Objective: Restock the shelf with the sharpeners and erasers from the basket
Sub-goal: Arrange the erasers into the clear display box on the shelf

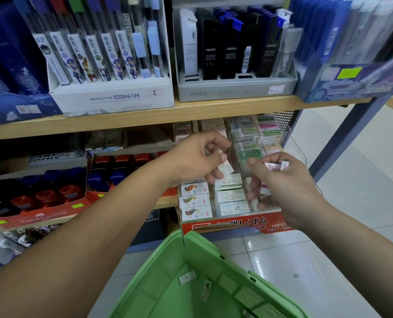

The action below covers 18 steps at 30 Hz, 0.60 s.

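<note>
My left hand pinches a small white eraser above the red eraser display box on the lower shelf. My right hand holds several small wrapped erasers just right of it, over the same box. Rows of wrapped erasers fill the box's front compartments. The green basket hangs below the hands, with two small pieces lying against its inner wall.
The wooden upper shelf carries boxes of pencil leads and refills. A red box of ink bottles stands left of the eraser box. A grey shelf post and tiled floor lie to the right.
</note>
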Each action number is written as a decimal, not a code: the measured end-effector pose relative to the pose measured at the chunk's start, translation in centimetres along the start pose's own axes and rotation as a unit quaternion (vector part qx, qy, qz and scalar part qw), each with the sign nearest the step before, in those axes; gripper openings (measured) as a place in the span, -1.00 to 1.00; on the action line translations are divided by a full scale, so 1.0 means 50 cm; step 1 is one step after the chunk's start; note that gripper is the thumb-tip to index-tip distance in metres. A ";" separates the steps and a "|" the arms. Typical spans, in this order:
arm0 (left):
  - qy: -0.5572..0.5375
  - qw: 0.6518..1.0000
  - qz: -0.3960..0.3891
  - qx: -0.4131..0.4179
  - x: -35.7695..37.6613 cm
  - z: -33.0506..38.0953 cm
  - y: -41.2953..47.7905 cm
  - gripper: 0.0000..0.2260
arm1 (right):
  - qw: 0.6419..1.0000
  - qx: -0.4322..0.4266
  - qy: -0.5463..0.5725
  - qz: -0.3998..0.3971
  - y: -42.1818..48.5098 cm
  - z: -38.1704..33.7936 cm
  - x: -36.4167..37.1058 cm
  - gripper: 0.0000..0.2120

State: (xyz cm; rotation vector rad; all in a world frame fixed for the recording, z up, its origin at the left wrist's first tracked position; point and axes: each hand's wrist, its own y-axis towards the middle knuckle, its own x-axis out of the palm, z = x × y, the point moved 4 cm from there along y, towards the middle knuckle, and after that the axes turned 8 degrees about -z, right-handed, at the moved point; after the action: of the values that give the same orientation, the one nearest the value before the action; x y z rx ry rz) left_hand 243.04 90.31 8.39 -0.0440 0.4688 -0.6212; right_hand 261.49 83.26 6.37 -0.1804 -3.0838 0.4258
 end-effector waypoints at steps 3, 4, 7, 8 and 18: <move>0.015 1.000 0.019 0.000 -0.008 -0.004 0.001 -0.69 | 1.000 -0.007 -0.024 -0.001 0.001 0.003 -0.019 -0.77; 0.009 1.000 0.020 0.003 -0.010 -0.002 -0.001 -0.73 | 1.000 -0.005 -0.018 -0.008 0.000 0.005 -0.022 -0.79; 0.081 0.996 -0.043 0.006 -0.002 0.003 -0.004 -0.82 | 0.999 -0.002 -0.020 -0.026 -0.002 0.009 -0.026 -0.81; 0.123 0.989 -0.084 0.003 0.011 0.003 -0.006 -0.81 | 0.999 -0.001 -0.025 -0.032 -0.002 0.009 -0.026 -0.81; 0.239 0.965 -0.012 0.110 0.072 -0.015 -0.005 -0.86 | 0.984 0.073 0.109 -0.120 -0.010 0.015 -0.026 -0.71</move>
State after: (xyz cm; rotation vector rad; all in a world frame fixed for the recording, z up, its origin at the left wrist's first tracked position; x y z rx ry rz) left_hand 245.13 88.15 6.27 0.3191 0.8624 -0.7062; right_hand 262.72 82.44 5.78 0.1383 -2.7986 0.5730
